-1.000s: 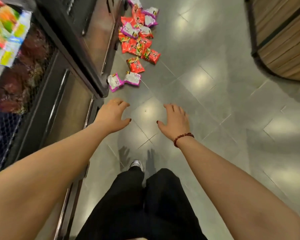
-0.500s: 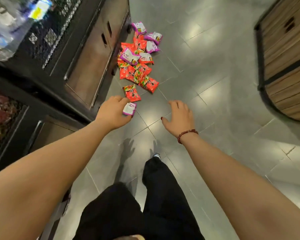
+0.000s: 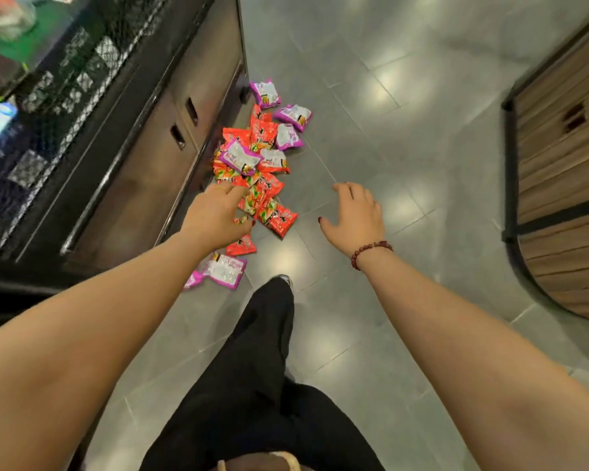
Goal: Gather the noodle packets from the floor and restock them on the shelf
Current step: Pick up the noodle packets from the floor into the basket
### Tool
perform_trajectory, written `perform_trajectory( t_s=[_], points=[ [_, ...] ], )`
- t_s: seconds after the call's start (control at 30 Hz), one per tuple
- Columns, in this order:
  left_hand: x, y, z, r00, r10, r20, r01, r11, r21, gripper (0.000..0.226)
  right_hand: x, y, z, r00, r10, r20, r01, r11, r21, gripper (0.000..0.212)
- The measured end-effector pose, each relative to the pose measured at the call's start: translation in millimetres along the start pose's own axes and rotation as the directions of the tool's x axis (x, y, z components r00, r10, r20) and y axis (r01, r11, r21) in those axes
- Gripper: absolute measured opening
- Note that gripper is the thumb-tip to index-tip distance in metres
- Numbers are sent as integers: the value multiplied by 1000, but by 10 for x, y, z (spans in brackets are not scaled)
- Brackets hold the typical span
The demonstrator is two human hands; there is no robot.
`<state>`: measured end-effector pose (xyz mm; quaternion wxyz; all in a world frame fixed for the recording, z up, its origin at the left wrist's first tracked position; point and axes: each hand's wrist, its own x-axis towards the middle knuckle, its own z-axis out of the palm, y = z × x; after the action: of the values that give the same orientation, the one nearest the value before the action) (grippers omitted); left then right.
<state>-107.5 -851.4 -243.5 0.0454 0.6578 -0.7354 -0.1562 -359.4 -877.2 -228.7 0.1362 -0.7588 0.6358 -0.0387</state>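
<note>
Head view: my left grip and right grip are spread loose, holding nothing. Noodle packets look light, crinkly and slippery; I'd pinch one edge.

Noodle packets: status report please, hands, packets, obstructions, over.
Left hand open over noodle packets, right hand open beside them, both empty. Packets all on floor. Shelf base borders pile.

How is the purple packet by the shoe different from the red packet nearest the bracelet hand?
The purple packet has a whitish face with purple edges; the red packet is red-orange with black marks. The purple packet lies away from the heap, nearer the shoe; the red packet sits at the heap's edge against other red ones. Both lie on the floor.
</note>
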Motion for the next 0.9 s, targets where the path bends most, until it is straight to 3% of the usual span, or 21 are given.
perform_trajectory(
  t_s=[0.43, 0.9],
  points=[
    [2369, -14, -498, 994, -112, -22, 111, 993, -41, 59, 2489, 507, -526, 994, -99, 44, 100, 995, -30, 58],
    [4050, 466, -519, 872, -485, -67, 466, 863, -195, 60, 4998, 1308, -944, 919, -348, 184, 365, 929, -64, 57]
  ],
)
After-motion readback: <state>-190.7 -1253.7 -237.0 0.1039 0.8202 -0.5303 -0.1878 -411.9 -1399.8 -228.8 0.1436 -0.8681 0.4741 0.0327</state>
